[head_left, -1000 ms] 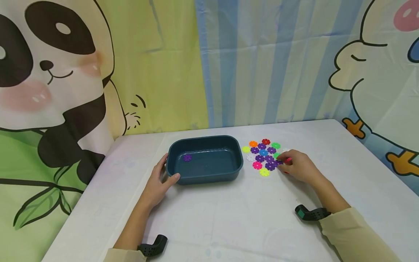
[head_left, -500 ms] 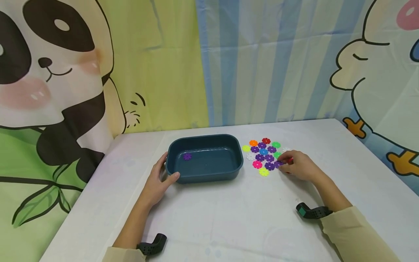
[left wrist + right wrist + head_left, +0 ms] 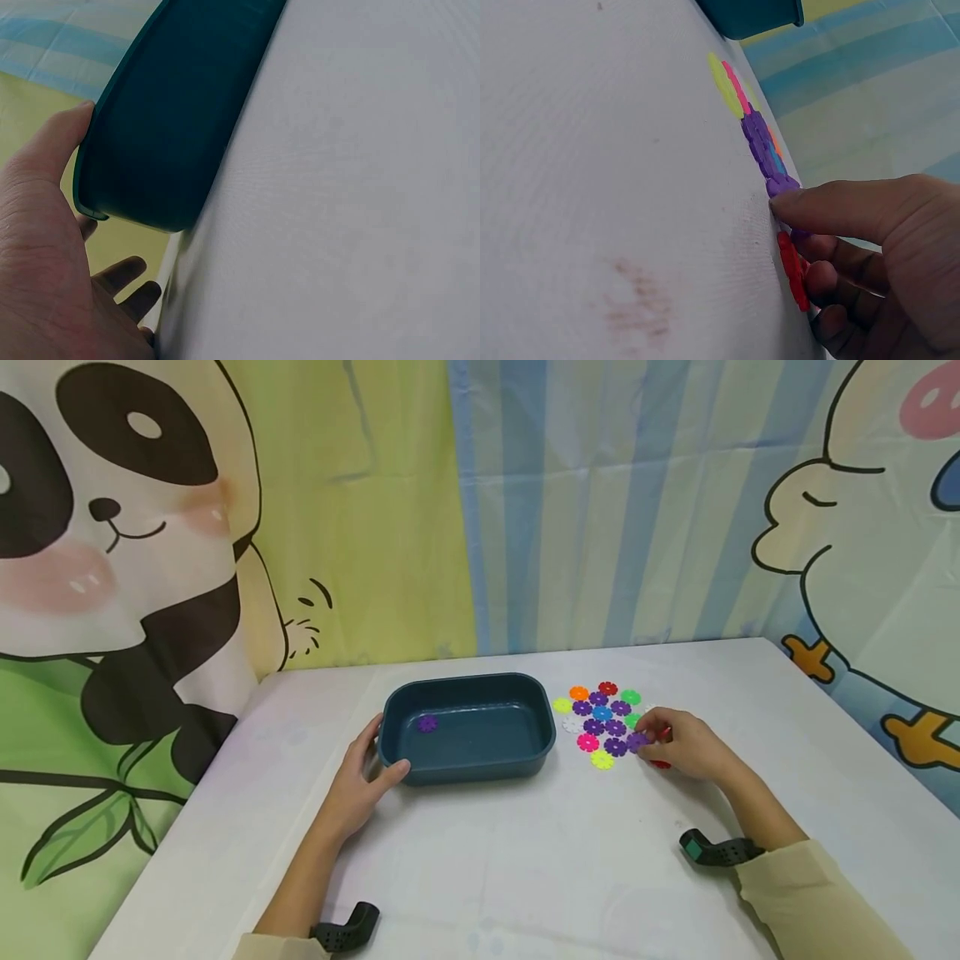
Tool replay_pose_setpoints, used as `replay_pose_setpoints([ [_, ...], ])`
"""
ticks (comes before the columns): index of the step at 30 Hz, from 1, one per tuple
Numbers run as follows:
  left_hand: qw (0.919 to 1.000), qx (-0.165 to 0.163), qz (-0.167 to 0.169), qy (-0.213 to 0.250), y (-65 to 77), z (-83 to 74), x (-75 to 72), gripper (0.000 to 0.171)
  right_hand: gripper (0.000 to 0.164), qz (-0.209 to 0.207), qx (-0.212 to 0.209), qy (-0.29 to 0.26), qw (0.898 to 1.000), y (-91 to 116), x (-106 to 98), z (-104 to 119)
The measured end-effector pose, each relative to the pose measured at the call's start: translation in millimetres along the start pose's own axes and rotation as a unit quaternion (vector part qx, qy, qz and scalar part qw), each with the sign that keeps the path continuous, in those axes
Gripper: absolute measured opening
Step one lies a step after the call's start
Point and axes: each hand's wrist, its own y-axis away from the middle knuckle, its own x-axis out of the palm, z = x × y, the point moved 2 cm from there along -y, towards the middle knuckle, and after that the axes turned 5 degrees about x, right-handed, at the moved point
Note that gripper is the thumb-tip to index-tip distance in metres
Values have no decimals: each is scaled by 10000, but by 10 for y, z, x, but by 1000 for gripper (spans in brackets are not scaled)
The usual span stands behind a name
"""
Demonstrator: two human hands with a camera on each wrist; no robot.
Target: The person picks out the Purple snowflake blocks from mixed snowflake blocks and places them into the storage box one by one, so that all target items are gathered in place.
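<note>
A dark teal plastic tub stands on the white table, one purple snowflake disc on its floor. My left hand rests against the tub's left end; its thumb touches the rim at the near corner, and in the left wrist view the lower fingers spread free of it. At the right edge of a cluster of flower-shaped discs, my right hand pinches a purple snowflake disc between thumb and fingers. Red discs lie under that hand, partly hidden by it.
Between the tub and the right hand lie more discs: several purple ones around a blue disc, plus an orange disc, a pink disc and a yellow disc. A printed curtain hangs behind the table.
The purple disc at my right fingertips now stands tilted up from the table, and more of the red disc beneath shows. My left hand and the tub have kept their places.
</note>
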Motion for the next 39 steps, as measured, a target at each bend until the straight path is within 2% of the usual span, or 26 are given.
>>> replay_pose_setpoints([
  [11,10000,-66,8,35,29,16,13,87,35,-406,-167,106,9990,4,29,-54],
  [23,10000,-35,-43,-18,21,0,11,88,37,-373,-162,-42,9992,-7,3,-58],
  [30,10000,-45,-38,-43,19,6,11,88,39,-483,-162,-235,9984,-2,-18,-53],
  [39,10000,-12,-33,13,22,-1,7,88,41,-717,72,-797,9942,45,-66,11],
])
